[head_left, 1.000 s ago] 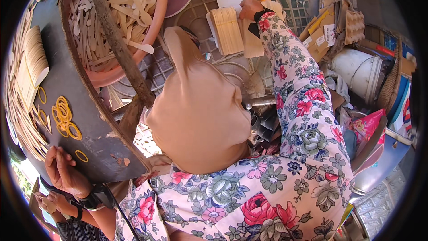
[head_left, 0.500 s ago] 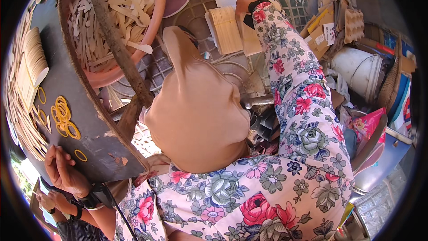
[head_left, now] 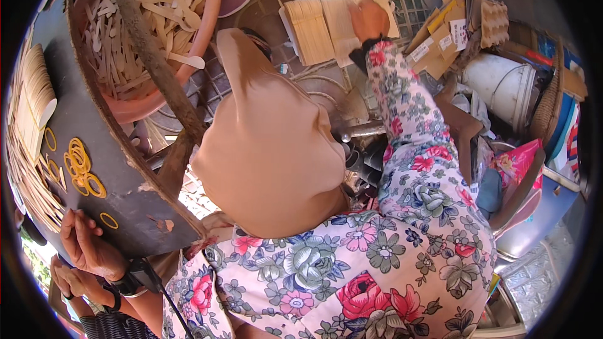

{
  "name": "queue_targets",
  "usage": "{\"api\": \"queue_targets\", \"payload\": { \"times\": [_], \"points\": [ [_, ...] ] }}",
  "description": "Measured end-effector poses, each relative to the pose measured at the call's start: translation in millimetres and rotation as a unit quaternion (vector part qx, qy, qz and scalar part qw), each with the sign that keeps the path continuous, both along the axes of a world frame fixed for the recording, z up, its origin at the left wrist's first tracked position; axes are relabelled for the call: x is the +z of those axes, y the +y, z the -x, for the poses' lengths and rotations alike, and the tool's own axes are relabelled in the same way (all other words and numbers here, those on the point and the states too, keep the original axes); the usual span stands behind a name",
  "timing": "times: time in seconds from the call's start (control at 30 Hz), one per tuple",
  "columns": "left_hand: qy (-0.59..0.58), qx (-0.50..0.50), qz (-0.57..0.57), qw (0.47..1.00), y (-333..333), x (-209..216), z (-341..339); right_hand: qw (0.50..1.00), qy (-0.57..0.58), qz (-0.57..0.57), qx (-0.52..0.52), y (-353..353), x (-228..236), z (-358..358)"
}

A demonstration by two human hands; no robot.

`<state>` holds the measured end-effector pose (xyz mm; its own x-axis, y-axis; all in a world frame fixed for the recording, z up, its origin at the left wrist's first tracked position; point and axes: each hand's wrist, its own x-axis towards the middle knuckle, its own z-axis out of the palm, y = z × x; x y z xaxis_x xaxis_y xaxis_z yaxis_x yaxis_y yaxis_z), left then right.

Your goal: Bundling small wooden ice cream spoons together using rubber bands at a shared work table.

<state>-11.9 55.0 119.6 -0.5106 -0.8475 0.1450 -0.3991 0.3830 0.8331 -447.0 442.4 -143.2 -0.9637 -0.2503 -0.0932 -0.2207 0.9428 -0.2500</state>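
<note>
My right hand (head_left: pixel 369 20) reaches forward over a pale bundle of flat wooden spoons (head_left: pixel 339 25). Its fingers look bent around the bundle's edge, though their tips are partly hidden. Close beside it on the left is another tight bundle of wooden spoons (head_left: pixel 308 30). My left hand (head_left: pixel 91 245) rests at the near end of a dark tabletop (head_left: pixel 135 204), fingers loosely bent and slightly apart, holding nothing I can see. Nearest to it are a single yellow rubber band (head_left: pixel 108 220), a pile of rubber bands (head_left: pixel 78 162) and loose wooden spoons (head_left: pixel 31 169).
A pinkish tub (head_left: pixel 210 25) of loose wooden spoons stands past a rough wooden bar (head_left: pixel 147 44). Tan cloth (head_left: pixel 270 157) fills the middle. At right are cardboard pieces (head_left: pixel 433 50), a white bucket (head_left: pixel 499 85) and a pink bag (head_left: pixel 518 166). Another person's hands (head_left: pixel 69 279) show at lower left.
My right hand has come nearer and to the right, onto the pale spoon bundle, and that elbow is more bent. My left hand is nearly still. The view has shifted slightly.
</note>
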Motion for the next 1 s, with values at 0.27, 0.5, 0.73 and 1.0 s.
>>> {"api": "queue_targets", "payload": {
  "times": [0.27, 0.5, 0.73, 1.0],
  "points": [
    [0.008, -0.018, -0.011, 1.0, -3.9, -6.0, 9.3, 0.97, -0.121, 0.071, -0.2, 107.8, -89.5, -80.2],
    [0.019, -0.016, -0.029, 0.999, -12.1, -16.2, 5.6, 0.709, -0.375, 0.407, -0.438, 64.9, -70.4, -76.8],
    [0.028, -0.006, -0.028, 0.999, -6.9, -17.4, 10.7, 0.715, -0.425, 0.414, -0.369, 66.0, -80.1, -64.0],
    [0.017, -0.008, -0.021, 1.0, -6.2, -17.3, 13.8, 0.748, -0.389, 0.399, -0.362, 68.0, -81.6, -64.6]
  ]
}}
